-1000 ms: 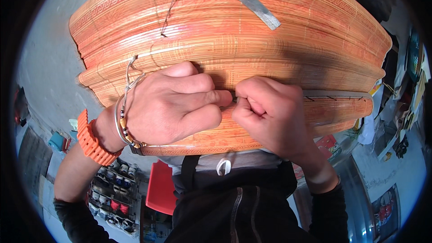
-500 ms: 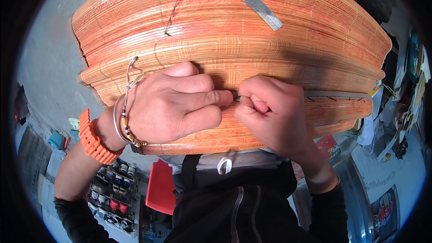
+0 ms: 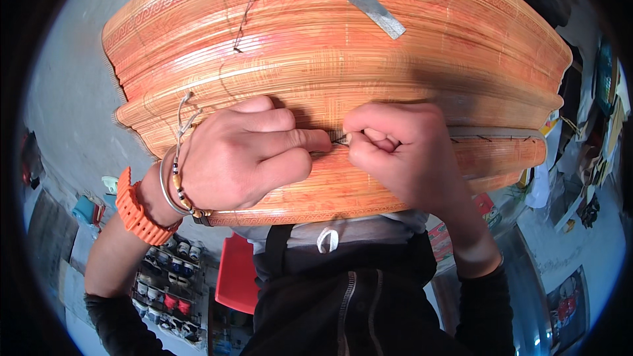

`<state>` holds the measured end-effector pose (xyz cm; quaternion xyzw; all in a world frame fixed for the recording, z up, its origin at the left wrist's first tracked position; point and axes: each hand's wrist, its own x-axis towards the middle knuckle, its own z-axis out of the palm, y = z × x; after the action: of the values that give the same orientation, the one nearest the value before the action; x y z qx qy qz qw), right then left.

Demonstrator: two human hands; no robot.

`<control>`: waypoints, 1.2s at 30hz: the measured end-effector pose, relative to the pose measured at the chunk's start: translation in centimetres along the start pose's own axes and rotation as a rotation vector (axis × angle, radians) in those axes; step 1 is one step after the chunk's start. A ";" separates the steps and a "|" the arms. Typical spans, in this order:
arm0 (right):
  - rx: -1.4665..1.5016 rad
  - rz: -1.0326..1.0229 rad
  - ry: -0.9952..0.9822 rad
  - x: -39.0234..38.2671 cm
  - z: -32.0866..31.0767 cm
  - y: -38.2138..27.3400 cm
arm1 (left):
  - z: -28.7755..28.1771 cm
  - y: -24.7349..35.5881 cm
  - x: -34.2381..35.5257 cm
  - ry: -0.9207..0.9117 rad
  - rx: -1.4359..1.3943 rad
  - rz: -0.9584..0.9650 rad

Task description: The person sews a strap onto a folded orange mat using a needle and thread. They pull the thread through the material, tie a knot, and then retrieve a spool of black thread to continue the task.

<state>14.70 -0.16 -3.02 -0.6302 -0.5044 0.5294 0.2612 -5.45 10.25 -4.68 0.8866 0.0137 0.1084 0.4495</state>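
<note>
A large orange-red bamboo mat (image 3: 409, 59) lies in folds across my lap. My left hand (image 3: 244, 145) is closed on the fold nearest me, its fingertips pressed together there; the thumb tip is hidden. Just to its right, my right hand (image 3: 399, 151) is closed in a pinch. A thin dark thread (image 3: 339, 139) shows between the fingertips of both hands and runs into the right pinch; whether a needle is there cannot be made out. Dark stitches (image 3: 484, 138) run along a grey strip (image 3: 508, 132) on the mat, to the right of my right hand.
A grey metal strip (image 3: 371, 8) lies on the mat's far part. Left of it lies a loose dark thread (image 3: 244, 23). A red chair (image 3: 236, 277) and a rack of shoes (image 3: 170, 283) stand at lower left. Papers and bags (image 3: 560, 184) are piled at right.
The gap between my fingertips has widened slightly, and more of the dark thread shows there. Both hands stay at the fold. The mat sits slightly farther left and up in the picture.
</note>
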 end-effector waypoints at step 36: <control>0.196 0.187 0.087 -0.2 0.0 -0.6 | 0.3 0.0 0.5 -0.011 0.087 0.057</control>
<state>14.50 -0.13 -2.37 -0.6682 -0.3774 0.5705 0.2925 -4.89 10.03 -4.73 0.9060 -0.0094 0.1155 0.4071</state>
